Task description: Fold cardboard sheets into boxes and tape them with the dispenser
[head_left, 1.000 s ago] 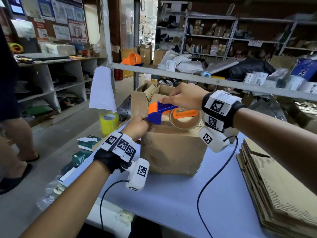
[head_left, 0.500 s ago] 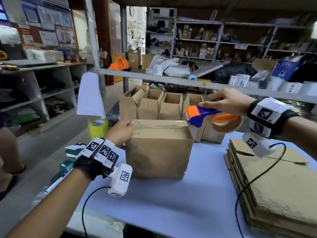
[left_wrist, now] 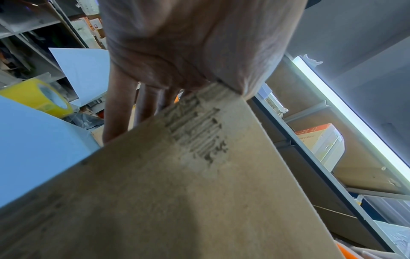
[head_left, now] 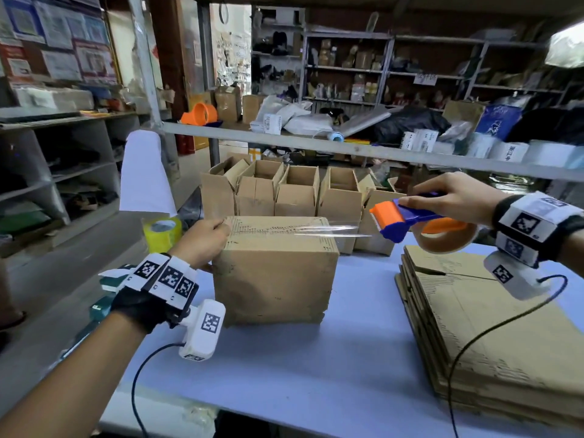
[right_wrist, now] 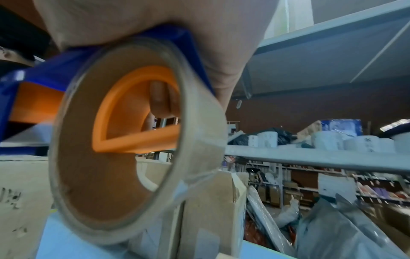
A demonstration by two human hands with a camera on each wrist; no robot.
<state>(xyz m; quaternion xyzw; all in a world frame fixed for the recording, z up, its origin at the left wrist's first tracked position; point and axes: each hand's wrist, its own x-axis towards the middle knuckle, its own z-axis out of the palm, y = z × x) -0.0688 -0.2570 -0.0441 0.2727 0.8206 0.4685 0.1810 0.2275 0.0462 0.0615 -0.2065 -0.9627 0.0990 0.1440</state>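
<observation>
A closed cardboard box (head_left: 273, 270) stands on the blue table (head_left: 284, 368). My left hand (head_left: 207, 241) holds its upper left edge, thumb on top and fingers down the far side, as the left wrist view shows the box (left_wrist: 177, 184) under the left hand (left_wrist: 177, 52). My right hand (head_left: 442, 197) grips the blue and orange tape dispenser (head_left: 410, 221) in the air to the right of the box. A clear strip of tape (head_left: 328, 230) stretches from the box top to the dispenser. The tape roll (right_wrist: 133, 140) fills the right wrist view.
A stack of flat cardboard sheets (head_left: 493, 336) lies at the right of the table. Several open folded boxes (head_left: 297, 192) stand in a row behind. A yellow tape roll (head_left: 161, 232) sits at the left. A grey rail (head_left: 347, 148) crosses overhead.
My right hand has drawn the dispenser from the box's left end across the top and out past its right edge, trailing tape. The left hand has stayed on the left edge.
</observation>
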